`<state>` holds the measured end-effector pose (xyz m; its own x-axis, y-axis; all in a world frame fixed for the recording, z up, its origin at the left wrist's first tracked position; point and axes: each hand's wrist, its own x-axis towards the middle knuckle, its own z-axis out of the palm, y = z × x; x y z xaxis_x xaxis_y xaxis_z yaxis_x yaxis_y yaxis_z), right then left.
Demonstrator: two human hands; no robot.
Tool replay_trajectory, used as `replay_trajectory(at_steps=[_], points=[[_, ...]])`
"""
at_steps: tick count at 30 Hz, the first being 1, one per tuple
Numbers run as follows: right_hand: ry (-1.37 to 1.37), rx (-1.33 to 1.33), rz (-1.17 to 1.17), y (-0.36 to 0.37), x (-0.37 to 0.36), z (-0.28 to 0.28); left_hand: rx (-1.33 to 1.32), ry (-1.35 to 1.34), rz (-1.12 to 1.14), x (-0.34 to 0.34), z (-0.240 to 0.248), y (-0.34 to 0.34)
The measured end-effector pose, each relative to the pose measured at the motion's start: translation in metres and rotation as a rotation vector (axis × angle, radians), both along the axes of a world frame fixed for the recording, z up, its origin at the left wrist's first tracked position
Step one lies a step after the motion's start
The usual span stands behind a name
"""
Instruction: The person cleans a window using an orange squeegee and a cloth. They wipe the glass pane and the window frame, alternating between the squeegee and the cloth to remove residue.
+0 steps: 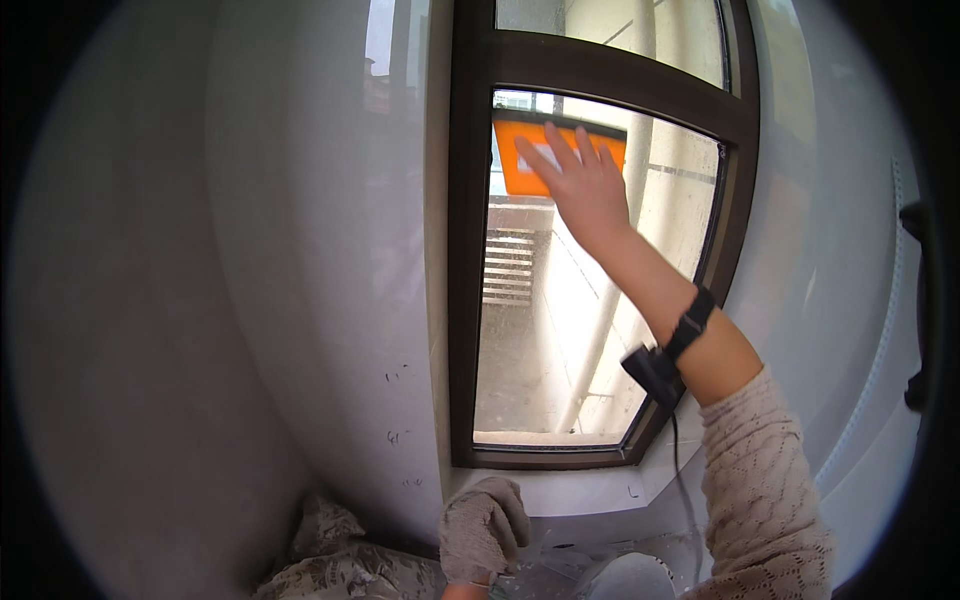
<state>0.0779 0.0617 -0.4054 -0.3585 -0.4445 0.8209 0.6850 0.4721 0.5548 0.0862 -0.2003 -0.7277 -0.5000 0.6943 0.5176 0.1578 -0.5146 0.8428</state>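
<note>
Lower left: a crumpled, patterned bundle (355, 570) lies beside your left hand (485, 528), which sits just at the bottom edge of the window frame (467, 300), near its lower left corner. A grey-brown textured covering wraps this hand; you appear to have the fingers curled, but whether they clamp on anything, cannot tell.

Further right and up: the orange panel (516, 180) is at the upper left corner of the lower pane (520, 370), under the frame's crossbar. For a good pass, you would do best to hold its dark edge strip (525, 117) evenly against the glass and spread your pressure across its width. Appearance: flat, bright orange, four-sided, black along the top, a pale label (546, 152) partly covered; slightly blurred, top edge sloping down to the right.

Your right hand (592, 190) lies over its face, fingers apart. Far right: mind the black device (652, 375) at your wrist strap (692, 325); its cable (683, 470) hangs down and could snag.
</note>
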Motion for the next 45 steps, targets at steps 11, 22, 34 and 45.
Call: replay_trajectory(at_steps=[11, 22, 34, 45], points=[[-0.044, -0.062, 0.023, 0.018, 0.01, -0.003, -0.018, -0.042, -0.037, 0.002, 0.004, 0.002], [-0.397, -0.324, -0.088, -0.004, 0.064, -0.037, 0.002, -0.078, -0.084, 0.013, 0.014, 0.0], [-0.521, -0.229, -0.032, -0.002, 0.128, -0.102, 0.04, -0.148, -0.133, 0.019, 0.02, 0.006], [-0.228, -0.026, 0.023, 0.041, 0.121, -0.071, 0.069, -0.168, -0.147, 0.029, 0.025, 0.015]])
